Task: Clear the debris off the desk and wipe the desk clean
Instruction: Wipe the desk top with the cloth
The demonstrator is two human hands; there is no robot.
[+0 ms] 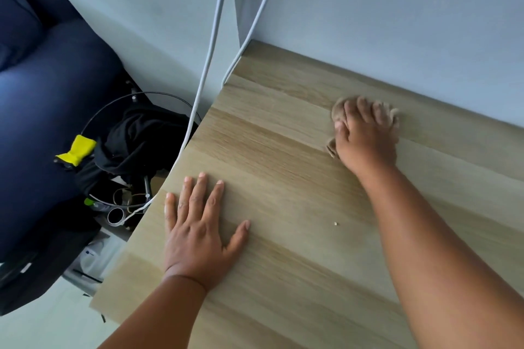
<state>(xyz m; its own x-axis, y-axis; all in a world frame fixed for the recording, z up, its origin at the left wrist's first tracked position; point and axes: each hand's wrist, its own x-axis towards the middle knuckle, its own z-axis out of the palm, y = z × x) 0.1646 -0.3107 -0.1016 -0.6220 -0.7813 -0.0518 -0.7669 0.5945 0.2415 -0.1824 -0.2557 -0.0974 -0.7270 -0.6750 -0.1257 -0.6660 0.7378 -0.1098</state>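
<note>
Wiping is in hand: the right hand (365,136) clenches a cloth (338,110) on the desk (283,150), the left hand (198,224) lies flat and empty, and the next sweep should likely catch the crumb (336,224).

Home room, wooden desk (283,150), navy sofa (42,93)

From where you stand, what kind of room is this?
Probably a home room or small study: a wooden desk against a plain wall, a dark blue sofa beside it, white cables hanging down.
</note>
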